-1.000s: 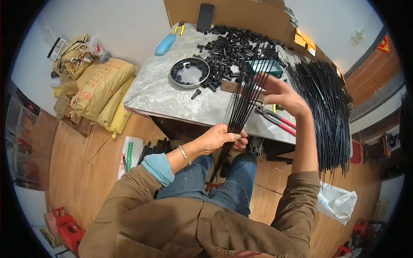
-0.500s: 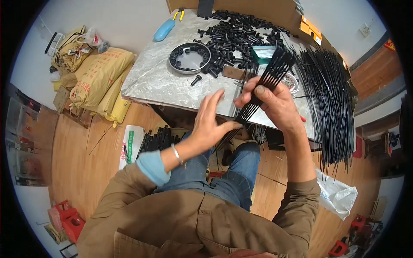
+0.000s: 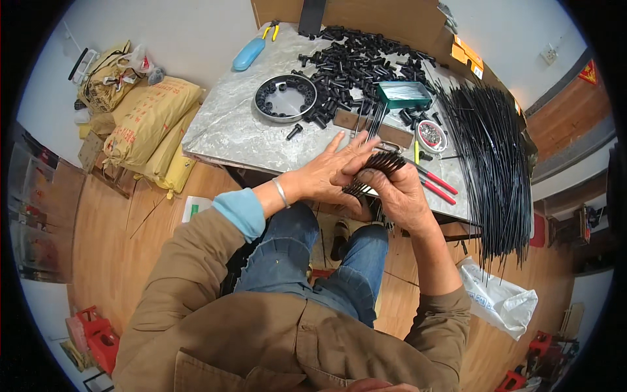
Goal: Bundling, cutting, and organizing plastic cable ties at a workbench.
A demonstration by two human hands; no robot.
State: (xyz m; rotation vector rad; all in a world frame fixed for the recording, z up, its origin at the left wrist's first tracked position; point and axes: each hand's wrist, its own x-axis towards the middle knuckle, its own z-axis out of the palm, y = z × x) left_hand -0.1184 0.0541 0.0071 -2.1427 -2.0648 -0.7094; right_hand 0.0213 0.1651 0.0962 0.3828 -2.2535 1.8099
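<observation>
My right hand (image 3: pixel 400 199) is closed round a bundle of thin black rods (image 3: pixel 386 161), their ends fanning out above the thumb. Close against it on the left, my left hand (image 3: pixel 319 178) has its fingers stretched and spread, palm toward the bundle. Whether it touches the rods is hard to make out, as the lower part of the bundle is hidden behind the hands. Just beyond the hands, more thin rods (image 3: pixel 375 119) lean over a brown block (image 3: pixel 346 119) on the grey table (image 3: pixel 228 130). Red-handled pliers (image 3: pixel 439 186) lie to the right of my right hand.
Black bolt-shaped pieces (image 3: pixel 353 62) are heaped at the back. Nearer are a round dish (image 3: pixel 258 108), a green box (image 3: pixel 405 96) and a small bowl (image 3: pixel 431 136). Long black rods (image 3: pixel 493 163) overhang the table's right edge. Yellow sacks (image 3: pixel 153 124) stand at the left.
My right hand has come down and nearer, turning the bundle so its ends now point toward me. My left hand has moved slightly right and forward, alongside the right.
</observation>
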